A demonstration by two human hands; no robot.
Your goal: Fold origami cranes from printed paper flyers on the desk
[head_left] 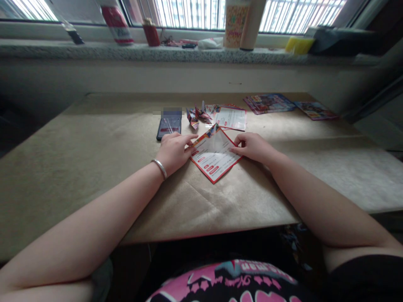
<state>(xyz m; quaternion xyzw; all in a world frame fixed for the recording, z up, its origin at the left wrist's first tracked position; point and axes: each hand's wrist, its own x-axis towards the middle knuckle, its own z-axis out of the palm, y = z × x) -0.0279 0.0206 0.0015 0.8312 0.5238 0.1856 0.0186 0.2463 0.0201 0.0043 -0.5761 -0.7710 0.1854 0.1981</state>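
Observation:
A square printed paper sheet [215, 156] with a red border lies turned cornerwise on the table, a crease showing across it. At its left corner, my left hand [176, 152] pinches the edge between thumb and fingers. Its right corner is gripped by my right hand [252, 147], whose fingers are curled in. Behind the sheet stand small folded paper pieces [198, 115] in purple and red. Another printed sheet [233, 117] lies just beyond the far corner. A phone [170, 124] rests close to my left fingers.
Two piles of colourful printed sheets, a left pile [269, 103] and a right pile [316, 110], lie at the back right of the table [78, 167]. Along the window sill [176, 53] stand a red can [117, 25], a patterned cup [236, 25] and a yellow item [299, 45].

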